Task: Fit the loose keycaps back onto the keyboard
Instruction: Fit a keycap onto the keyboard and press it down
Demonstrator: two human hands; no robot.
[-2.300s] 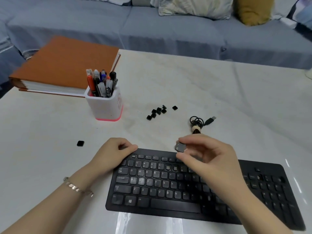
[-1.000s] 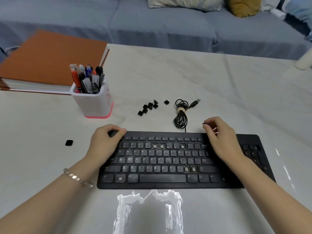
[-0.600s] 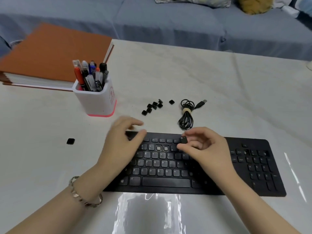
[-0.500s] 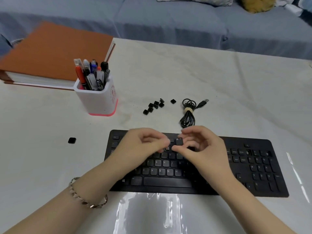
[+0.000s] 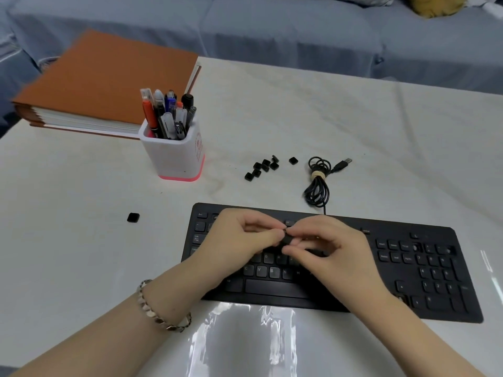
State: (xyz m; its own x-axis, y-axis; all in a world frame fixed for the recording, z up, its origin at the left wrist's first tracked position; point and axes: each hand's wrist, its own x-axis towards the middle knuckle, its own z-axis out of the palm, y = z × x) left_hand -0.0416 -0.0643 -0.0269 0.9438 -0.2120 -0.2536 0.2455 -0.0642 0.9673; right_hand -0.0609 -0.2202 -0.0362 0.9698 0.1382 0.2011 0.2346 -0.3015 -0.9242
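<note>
A black keyboard (image 5: 424, 270) lies on the white table in front of me. Over its upper letter rows my left hand (image 5: 245, 240) and my right hand (image 5: 329, 248) meet, fingertips pinched together on one small black keycap (image 5: 286, 238). The hands hide most of the letter keys beneath them. A cluster of several loose black keycaps (image 5: 262, 167) lies on the table beyond the keyboard, with one keycap (image 5: 293, 160) slightly apart to its right. Another single keycap (image 5: 133, 217) sits alone to the left of the keyboard.
The keyboard's coiled USB cable (image 5: 318, 180) lies behind it. A white pen holder (image 5: 174, 156) full of pens stands at the back left, in front of a thick orange binder (image 5: 109, 80). A blue-grey sofa (image 5: 272, 28) runs behind the table.
My left hand came off the keyboard's left end and moved in to meet the right hand. Both now pinch the keycap that the right hand alone held before.
</note>
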